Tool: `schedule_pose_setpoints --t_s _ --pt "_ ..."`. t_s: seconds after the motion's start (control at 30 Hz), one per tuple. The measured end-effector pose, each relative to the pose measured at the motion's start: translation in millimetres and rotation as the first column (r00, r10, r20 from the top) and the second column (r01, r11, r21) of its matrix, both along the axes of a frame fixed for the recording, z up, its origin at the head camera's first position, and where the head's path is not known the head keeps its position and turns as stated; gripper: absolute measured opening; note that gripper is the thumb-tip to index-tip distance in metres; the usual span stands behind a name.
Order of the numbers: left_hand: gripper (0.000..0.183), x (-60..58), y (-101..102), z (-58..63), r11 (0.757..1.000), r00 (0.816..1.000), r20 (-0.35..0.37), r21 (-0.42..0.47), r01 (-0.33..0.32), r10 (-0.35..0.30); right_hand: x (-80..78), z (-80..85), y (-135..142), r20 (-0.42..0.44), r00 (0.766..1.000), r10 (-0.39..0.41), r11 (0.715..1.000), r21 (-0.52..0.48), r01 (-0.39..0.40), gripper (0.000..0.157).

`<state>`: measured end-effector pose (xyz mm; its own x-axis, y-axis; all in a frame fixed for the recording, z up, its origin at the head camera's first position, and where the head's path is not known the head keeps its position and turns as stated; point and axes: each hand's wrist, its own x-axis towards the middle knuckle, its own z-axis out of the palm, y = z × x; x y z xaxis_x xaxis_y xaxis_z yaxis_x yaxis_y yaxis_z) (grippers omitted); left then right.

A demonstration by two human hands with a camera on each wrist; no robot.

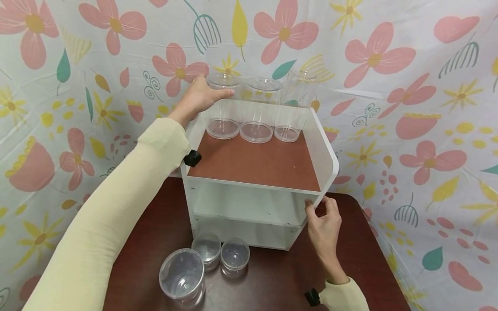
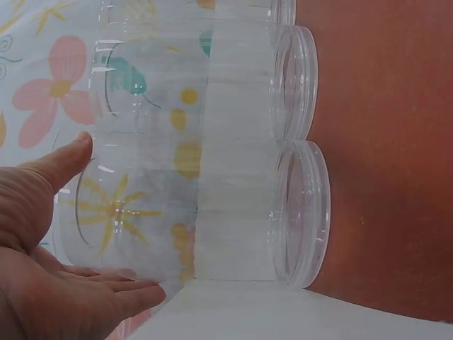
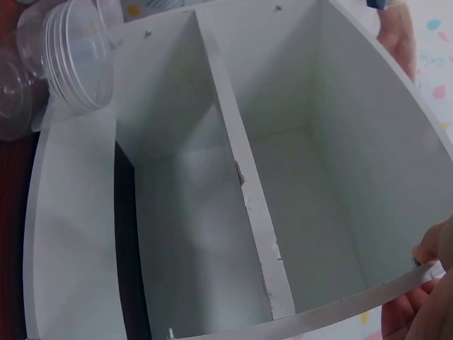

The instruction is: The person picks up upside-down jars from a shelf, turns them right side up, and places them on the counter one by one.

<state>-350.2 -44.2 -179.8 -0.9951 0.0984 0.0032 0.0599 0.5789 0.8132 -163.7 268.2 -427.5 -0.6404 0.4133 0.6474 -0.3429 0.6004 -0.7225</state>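
Observation:
A white shelf unit [image 1: 254, 203] with a brown-red top board stands on the table. Three tall clear plastic jars line the back of that board, wider rims down: the left jar [image 1: 223, 112], the middle jar [image 1: 256, 114] and the right jar [image 1: 289, 114]. My left hand [image 1: 202, 95] holds the left jar near its upper end, thumb on one side and fingers on the other. In the left wrist view, this jar [image 2: 304, 212] stands on the board. My right hand [image 1: 324, 224] pinches the front edge of the right side panel [image 3: 354, 303], with the thumb inside.
In front of the unit, a larger clear jar [image 1: 181, 276] and two smaller clear jars, one left [image 1: 207, 252] and one right [image 1: 235, 257], stand on the dark wood table [image 1: 144, 263]. A flower-patterned cloth [image 1: 389, 86] hangs close behind the unit.

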Motion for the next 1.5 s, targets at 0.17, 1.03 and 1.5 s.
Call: schedule_pose_setpoints --t_s 0.17,1.03,1.5 --pt "0.114 3.1 -3.6 1.1 1.0 1.0 -0.009 0.002 0.001 -0.001 -0.2 0.3 -1.6 0.004 1.0 0.003 1.0 -0.001 -0.003 0.021" --pt "0.109 55.7 -42.1 12.6 0.938 0.99 -0.083 0.32 0.133 -0.112 -5.6 -2.7 3.7 -0.01 1.0 -0.007 1.0 0.016 0.007 0.019" --pt "0.092 97.5 -51.9 6.0 0.841 0.958 -0.184 0.46 0.283 -0.222 -3.9 -1.4 3.1 -0.022 1.0 0.002 1.0 0.026 -0.002 0.018"
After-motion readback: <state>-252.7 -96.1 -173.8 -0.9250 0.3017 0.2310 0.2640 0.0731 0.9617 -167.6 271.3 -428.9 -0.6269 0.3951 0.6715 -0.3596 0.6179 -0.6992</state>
